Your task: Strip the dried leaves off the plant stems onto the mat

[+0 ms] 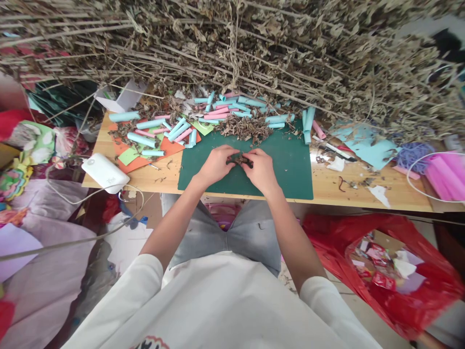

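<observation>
Over the dark green cutting mat (pixel 290 169), my left hand (pixel 219 165) and my right hand (pixel 262 167) nearly meet, fingers bent inward. Between them is a small bunch of dry brown leaves (pixel 240 159), pinched by the fingertips of both hands. Just behind the hands lies a loose pile of dried leaves (pixel 247 128) on the mat's far part. Past that pile are many rolled paper tubes, blue (pixel 250 102) and pink (pixel 218 114), some lying on orange paper (pixel 170 154) at the left.
Bundled dried stalks (pixel 232 48) span the table's back. A white power bank (pixel 105 173) with a cable sits at the table's left edge. On the right are torn blue paper (pixel 374 145), markers (pixel 337 151) and purple string (pixel 415 157). A red plastic bag (pixel 334 242) of scraps stands lower right.
</observation>
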A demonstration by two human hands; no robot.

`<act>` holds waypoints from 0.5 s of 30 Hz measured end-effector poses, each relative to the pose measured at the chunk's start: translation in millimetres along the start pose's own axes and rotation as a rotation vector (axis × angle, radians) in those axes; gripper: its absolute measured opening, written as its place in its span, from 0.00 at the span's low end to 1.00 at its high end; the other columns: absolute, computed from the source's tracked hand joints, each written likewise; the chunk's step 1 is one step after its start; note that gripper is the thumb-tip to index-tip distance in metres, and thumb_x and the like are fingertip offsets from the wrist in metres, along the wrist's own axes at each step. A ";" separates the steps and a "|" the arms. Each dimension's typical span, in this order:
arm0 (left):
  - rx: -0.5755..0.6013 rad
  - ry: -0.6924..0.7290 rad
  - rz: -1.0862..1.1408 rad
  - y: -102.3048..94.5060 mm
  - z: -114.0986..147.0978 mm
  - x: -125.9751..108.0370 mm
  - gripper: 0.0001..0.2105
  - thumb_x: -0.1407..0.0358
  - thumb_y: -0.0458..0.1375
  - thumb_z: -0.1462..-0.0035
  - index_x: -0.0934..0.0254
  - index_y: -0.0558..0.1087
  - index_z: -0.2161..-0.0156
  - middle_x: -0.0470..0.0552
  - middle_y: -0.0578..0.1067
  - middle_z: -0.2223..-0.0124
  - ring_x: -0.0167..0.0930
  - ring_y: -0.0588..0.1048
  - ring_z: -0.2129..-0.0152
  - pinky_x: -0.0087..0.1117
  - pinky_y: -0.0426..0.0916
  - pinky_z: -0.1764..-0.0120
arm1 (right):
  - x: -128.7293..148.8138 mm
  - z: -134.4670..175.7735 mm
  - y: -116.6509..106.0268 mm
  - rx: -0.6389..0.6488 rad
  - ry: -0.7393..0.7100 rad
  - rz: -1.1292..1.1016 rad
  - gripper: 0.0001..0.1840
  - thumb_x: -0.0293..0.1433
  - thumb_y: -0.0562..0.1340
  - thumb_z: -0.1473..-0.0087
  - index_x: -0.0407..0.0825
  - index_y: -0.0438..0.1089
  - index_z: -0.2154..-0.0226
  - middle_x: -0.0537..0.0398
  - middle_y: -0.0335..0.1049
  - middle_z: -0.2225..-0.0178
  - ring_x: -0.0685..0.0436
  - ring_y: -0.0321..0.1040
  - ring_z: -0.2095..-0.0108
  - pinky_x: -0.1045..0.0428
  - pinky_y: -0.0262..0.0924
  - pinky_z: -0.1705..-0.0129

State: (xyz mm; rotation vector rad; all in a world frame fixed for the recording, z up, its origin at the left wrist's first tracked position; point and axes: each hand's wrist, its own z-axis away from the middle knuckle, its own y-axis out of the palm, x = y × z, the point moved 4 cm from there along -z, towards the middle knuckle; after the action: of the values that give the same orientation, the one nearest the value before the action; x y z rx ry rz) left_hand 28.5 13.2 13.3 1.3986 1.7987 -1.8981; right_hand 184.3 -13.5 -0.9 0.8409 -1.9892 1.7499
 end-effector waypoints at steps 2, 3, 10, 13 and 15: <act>0.028 0.022 -0.045 1.9 -3.4 -1.5 0.19 0.79 0.58 0.51 0.67 0.78 0.53 0.56 0.79 0.56 0.33 0.77 0.64 0.33 0.72 0.58 | 1.8 -2.6 2.3 0.010 -0.005 -0.003 0.16 0.22 0.59 0.50 0.45 0.78 0.61 0.46 0.75 0.63 0.40 0.72 0.62 0.44 0.67 0.53; 0.037 0.028 -0.050 3.4 -5.2 -2.6 0.18 0.78 0.58 0.51 0.67 0.79 0.55 0.55 0.79 0.57 0.34 0.77 0.64 0.33 0.72 0.58 | 2.2 -3.6 2.4 0.005 0.008 -0.025 0.16 0.21 0.58 0.51 0.45 0.78 0.62 0.47 0.76 0.64 0.41 0.72 0.64 0.44 0.67 0.54; -0.079 -0.117 0.219 5.1 -8.3 -3.7 0.13 0.74 0.59 0.51 0.66 0.80 0.59 0.49 0.81 0.67 0.29 0.77 0.71 0.28 0.70 0.63 | -5.1 -2.6 -0.7 -0.126 0.197 -0.504 0.11 0.27 0.62 0.56 0.47 0.75 0.66 0.55 0.77 0.69 0.48 0.72 0.71 0.51 0.68 0.64; -0.153 -0.170 0.334 3.9 -5.2 1.5 0.08 0.71 0.61 0.52 0.67 0.79 0.64 0.49 0.80 0.70 0.27 0.75 0.74 0.27 0.69 0.67 | -12.3 -1.0 0.6 -0.172 0.246 -0.675 0.09 0.29 0.65 0.58 0.48 0.73 0.69 0.57 0.75 0.71 0.49 0.71 0.71 0.52 0.68 0.66; -0.205 -0.214 0.416 3.5 -3.7 7.1 0.07 0.70 0.63 0.53 0.68 0.78 0.65 0.49 0.78 0.71 0.27 0.74 0.75 0.27 0.69 0.68 | -17.6 0.2 0.4 -0.208 0.287 -0.739 0.09 0.30 0.66 0.60 0.48 0.73 0.70 0.57 0.75 0.71 0.49 0.70 0.71 0.51 0.68 0.64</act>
State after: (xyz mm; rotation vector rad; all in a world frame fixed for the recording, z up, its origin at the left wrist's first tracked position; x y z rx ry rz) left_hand 28.9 18.7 6.5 1.3157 1.4217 -1.5381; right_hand 197.3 -10.2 -12.2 1.0118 -1.3843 1.1379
